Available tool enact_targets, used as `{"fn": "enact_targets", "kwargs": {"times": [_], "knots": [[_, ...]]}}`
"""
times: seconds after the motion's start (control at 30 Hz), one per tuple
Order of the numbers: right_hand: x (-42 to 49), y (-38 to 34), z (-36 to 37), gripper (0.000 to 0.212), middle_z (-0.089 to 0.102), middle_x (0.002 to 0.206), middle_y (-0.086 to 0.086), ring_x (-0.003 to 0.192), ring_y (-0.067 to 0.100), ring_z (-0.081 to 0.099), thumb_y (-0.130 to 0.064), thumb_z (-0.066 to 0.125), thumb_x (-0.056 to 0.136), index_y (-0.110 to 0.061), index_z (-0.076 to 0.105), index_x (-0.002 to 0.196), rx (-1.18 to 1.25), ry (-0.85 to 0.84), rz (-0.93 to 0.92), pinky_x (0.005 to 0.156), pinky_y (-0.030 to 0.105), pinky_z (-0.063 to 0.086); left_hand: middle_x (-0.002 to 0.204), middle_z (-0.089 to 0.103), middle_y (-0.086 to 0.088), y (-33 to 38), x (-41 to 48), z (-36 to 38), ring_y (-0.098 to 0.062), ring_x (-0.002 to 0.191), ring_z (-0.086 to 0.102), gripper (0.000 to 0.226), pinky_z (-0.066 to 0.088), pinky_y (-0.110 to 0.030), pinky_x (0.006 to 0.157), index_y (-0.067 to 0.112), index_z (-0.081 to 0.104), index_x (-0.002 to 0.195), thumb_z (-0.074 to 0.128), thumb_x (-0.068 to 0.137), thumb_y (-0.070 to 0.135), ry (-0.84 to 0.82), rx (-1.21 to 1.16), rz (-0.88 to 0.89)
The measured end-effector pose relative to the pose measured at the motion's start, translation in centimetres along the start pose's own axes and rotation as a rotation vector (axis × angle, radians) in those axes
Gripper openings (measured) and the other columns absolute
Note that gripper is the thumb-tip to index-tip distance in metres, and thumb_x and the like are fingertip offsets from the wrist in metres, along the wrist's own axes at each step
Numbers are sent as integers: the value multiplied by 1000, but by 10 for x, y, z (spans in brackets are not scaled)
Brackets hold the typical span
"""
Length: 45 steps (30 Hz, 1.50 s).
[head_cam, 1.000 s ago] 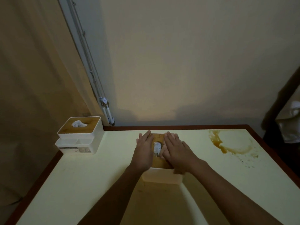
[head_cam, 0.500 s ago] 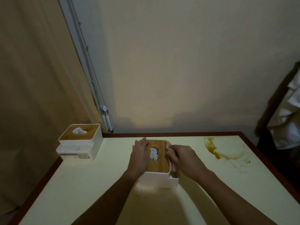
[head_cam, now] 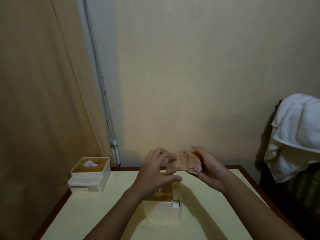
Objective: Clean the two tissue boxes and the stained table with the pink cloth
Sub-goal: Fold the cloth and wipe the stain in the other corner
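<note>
A folded pink cloth (head_cam: 184,162) is held up in the air above the table. My right hand (head_cam: 210,168) cups it from the right and below. My left hand (head_cam: 155,172) pinches its left edge with the fingertips. Directly under my hands stands a white tissue box with a wooden lid (head_cam: 164,203) in the middle of the pale yellow table (head_cam: 97,210); my left wrist hides part of its lid. A second white tissue box (head_cam: 90,175), with tissue sticking out of its wooden lid, sits at the table's far left corner. The stain is hidden behind my right arm.
The table has a dark brown rim (head_cam: 52,212) and stands against a beige wall. A curtain (head_cam: 39,101) hangs at the left. White towels (head_cam: 297,137) are draped over a dark piece of furniture just past the table's right edge.
Both hands have lifted off the middle tissue box and now hold the pink cloth up between them. The camera has tilted up, so the stain has gone behind my right arm.
</note>
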State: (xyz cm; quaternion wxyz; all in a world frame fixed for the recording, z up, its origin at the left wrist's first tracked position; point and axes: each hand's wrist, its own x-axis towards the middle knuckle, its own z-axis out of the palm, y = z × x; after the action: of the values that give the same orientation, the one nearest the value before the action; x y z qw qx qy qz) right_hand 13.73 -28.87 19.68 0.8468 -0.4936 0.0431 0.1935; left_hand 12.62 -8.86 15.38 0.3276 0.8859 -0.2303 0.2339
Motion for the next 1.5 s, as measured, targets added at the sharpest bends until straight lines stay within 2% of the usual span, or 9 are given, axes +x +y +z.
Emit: {"fn": "enact_targets", "kwargs": {"times": [0.2,0.37,0.53,0.63,0.77,0.93,1.13,1.33,1.5], "knots": [[-32,-3,0,43,70,116,24,94,26,70,-19,63,96,5,60,131,-140,-16,-17,73,31,63,96,58,22,21,4,-32,-1,98,50,22,45,-26,84,34,71,90,74,77,51,-28,32,90],[-50,-3,-9,44,75,90,12,68,16,69,-38,53,101,-3,63,124,-371,-39,14,57,25,54,88,68,8,38,8,-47,-7,86,64,7,55,-30,80,24,71,88,73,85,30,-207,-253,-62],[-65,-5,-19,55,73,117,9,89,19,61,-70,55,89,-30,68,125,-703,-198,4,71,28,52,85,65,-9,40,10,-41,-21,74,61,17,53,-41,66,21,62,94,57,95,37,-124,-389,-209],[-70,-7,-19,48,72,113,12,91,25,65,-54,75,83,-36,65,126,-928,-294,-48,77,33,52,83,66,1,39,14,-41,-16,76,63,11,51,-35,63,23,61,95,57,95,33,-57,-396,-259],[-71,-1,-13,57,69,116,-9,94,2,65,-34,87,77,-39,59,126,-1141,-302,-197,85,28,52,77,67,5,43,22,-40,-14,73,65,5,51,-31,62,28,64,95,62,90,29,-5,-358,-283],[-66,16,-3,86,53,131,-31,113,-21,52,-39,86,78,-43,37,149,-1043,-276,-410,90,9,49,80,70,0,58,34,-42,-14,74,65,10,53,-32,68,24,68,89,72,83,31,-26,-212,-213],[-40,24,-18,35,71,99,1,89,15,64,-35,83,80,-29,69,111,-1136,-77,-571,79,34,53,87,66,-2,62,37,-56,-14,75,67,25,58,-30,59,20,69,98,81,77,21,-243,-251,-185],[-34,21,-39,80,46,118,-6,98,1,47,-39,82,81,-50,38,147,-1285,-118,-525,77,11,41,90,70,7,57,30,-58,-8,80,65,27,56,-30,68,26,70,104,77,80,16,-447,-117,-1],[-25,31,-45,47,48,117,-7,112,9,47,-40,75,82,-45,60,126,-1331,-74,-595,98,31,43,91,69,18,66,32,-46,3,79,60,24,40,-9,63,23,73,103,73,82,12,-438,-58,118]]}}
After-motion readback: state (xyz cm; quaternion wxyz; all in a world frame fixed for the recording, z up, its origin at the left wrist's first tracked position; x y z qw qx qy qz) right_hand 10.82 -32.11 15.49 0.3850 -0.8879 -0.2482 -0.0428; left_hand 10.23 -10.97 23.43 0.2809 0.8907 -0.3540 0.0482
